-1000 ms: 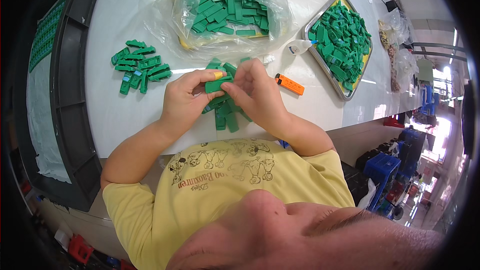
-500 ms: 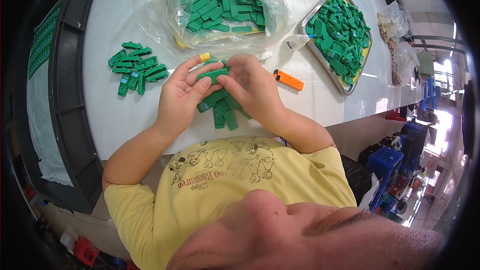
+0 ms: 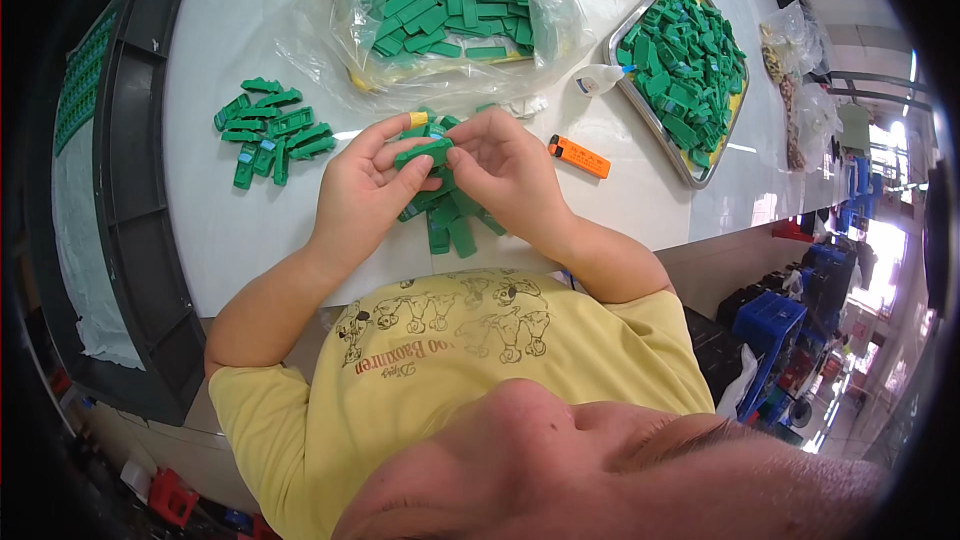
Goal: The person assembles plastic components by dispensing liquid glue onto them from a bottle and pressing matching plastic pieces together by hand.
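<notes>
In the head view, a green piece [image 3: 425, 151], slim, oblong and seemingly of hard plastic, is being gripped by the left hand [image 3: 362, 185] between thumb and fingers, above the table [image 3: 640, 202]. One left fingertip is being wrapped by a yellow band [image 3: 417, 119]. At the piece's right end, the curled fingers of the right hand [image 3: 510, 175] are being held close together; whether they are pinching it cannot be told. Flat-sided loose pieces [image 3: 460, 237] are being partly hidden beneath the hands. To the left, ridged, hollowed parts [image 3: 290, 121] are being grouped in a cluster. Beyond, smooth slabs [image 3: 430, 18] are being enclosed by a crinkled, see-through bag [image 3: 308, 52]. To the right, a heap [image 3: 680, 80] is being held in a shiny metal tray [image 3: 658, 143], with a blue-tipped white bottle [image 3: 592, 81] and an orange bar [image 3: 582, 157] being placed nearby.
</notes>
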### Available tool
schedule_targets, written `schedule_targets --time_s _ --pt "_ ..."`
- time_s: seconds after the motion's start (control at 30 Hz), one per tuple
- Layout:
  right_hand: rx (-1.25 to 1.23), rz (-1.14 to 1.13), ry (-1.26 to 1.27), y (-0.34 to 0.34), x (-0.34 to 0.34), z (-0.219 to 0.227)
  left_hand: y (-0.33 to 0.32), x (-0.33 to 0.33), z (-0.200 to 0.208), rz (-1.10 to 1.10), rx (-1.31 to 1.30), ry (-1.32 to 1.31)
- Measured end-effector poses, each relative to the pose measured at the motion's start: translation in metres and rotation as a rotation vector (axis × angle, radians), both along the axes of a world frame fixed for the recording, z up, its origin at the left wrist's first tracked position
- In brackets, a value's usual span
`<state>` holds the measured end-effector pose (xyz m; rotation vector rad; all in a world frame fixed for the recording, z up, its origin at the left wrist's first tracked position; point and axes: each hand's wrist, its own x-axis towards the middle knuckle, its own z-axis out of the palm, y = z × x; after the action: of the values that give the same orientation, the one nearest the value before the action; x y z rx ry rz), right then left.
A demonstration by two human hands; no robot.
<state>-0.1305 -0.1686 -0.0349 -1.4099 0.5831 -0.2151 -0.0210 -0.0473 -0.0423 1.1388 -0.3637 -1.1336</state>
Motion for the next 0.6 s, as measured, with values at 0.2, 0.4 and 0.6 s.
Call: schedule_targets --time_s 0.2,0.4,0.6 --pt "0.04 0.012 -0.004 -0.001 0.0 0.003 0.001 0.003 0.007 -0.022 0.074 -0.02" --pt "0.174 0.067 0.026 -0.002 0.002 0.007 0.005 0.006 0.007 -0.024 0.1 -0.002" --pt "0.015 0.057 0.046 0.0 0.002 -0.002 0.004 0.003 0.005 -0.006 0.094 0.0"
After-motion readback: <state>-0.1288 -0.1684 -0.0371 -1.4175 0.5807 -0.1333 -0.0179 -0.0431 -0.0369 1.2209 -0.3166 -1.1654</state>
